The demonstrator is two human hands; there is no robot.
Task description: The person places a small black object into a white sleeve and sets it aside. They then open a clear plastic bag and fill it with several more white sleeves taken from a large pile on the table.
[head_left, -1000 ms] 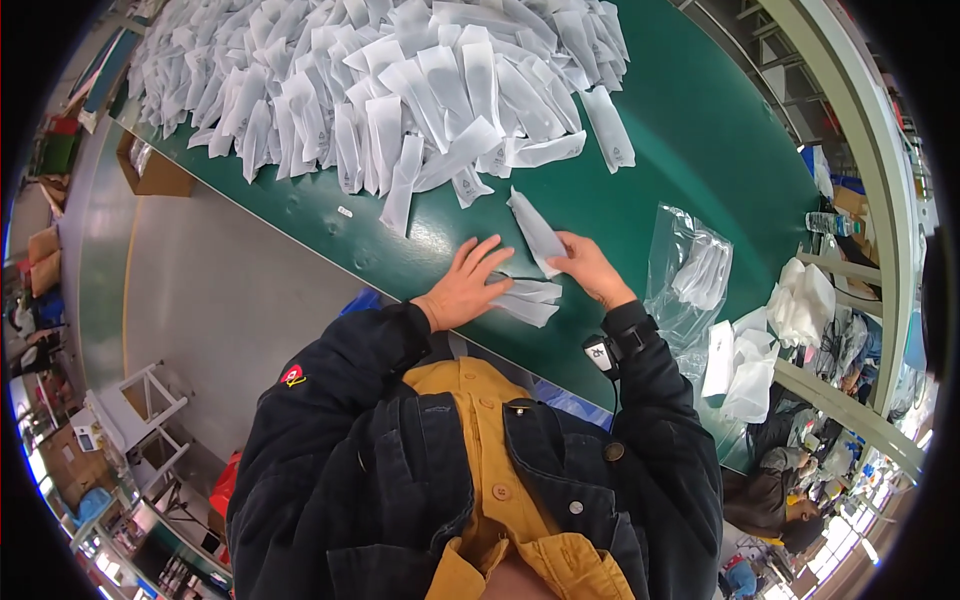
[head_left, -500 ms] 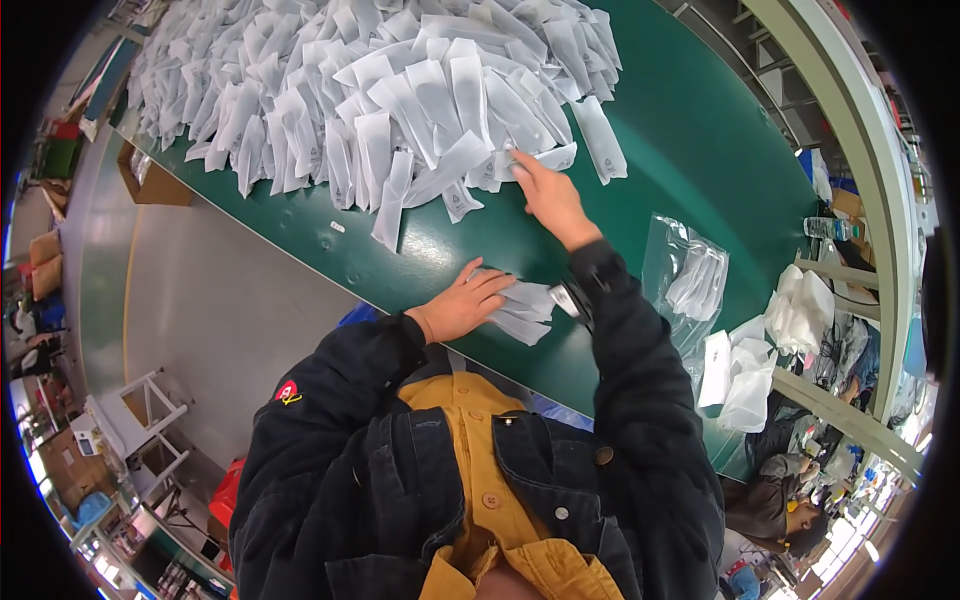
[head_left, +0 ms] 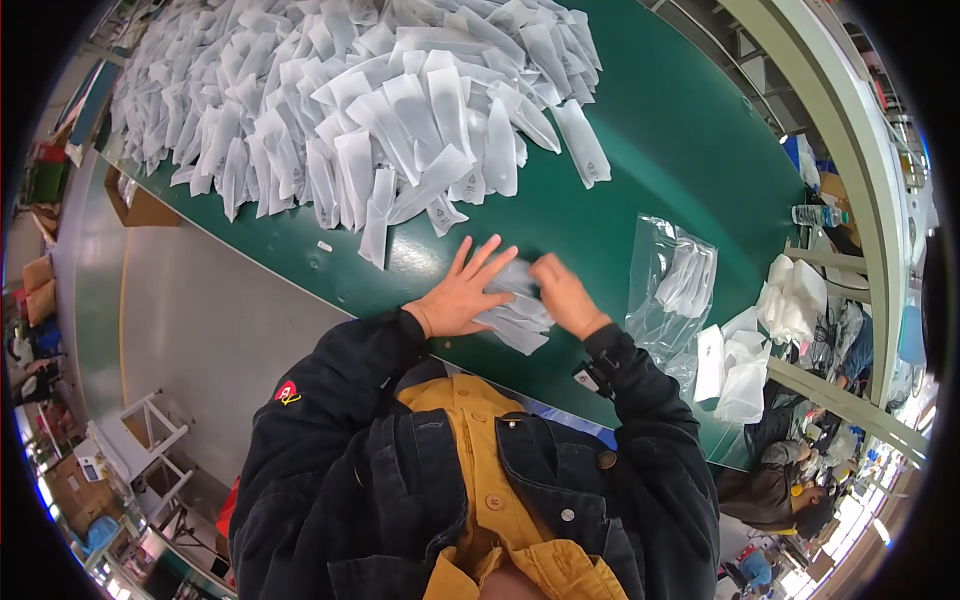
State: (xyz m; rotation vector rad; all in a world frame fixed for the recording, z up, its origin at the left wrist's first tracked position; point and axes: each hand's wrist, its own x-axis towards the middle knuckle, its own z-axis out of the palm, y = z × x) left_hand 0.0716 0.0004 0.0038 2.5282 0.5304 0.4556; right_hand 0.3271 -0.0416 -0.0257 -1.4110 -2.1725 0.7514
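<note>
A small stack of narrow, translucent white bags [head_left: 522, 328] lies on the green table near its front edge. My left hand [head_left: 462, 293] rests at the stack's left side, palm down with fingers spread. Over the right side of the stack, my right hand [head_left: 570, 298] has its fingers curled in on a pale bag [head_left: 515, 280], which is smeared by motion. Beyond both hands spreads a large, loose heap of similar white bags [head_left: 400, 110], some with small dark printed marks.
To the right lies a clear plastic bag [head_left: 645, 300] with several white bags inside. Crumpled white bags [head_left: 742, 375] and a bottle [head_left: 820, 215] are along the table's right edge, by a pale metal frame [head_left: 865, 200]. A cardboard box [head_left: 145, 200] stands at the left.
My right hand has drawn back from the heap's near edge to the stack, and a bag there is gone. My left hand's fingers have spread wider. The whole view has shifted slightly.
</note>
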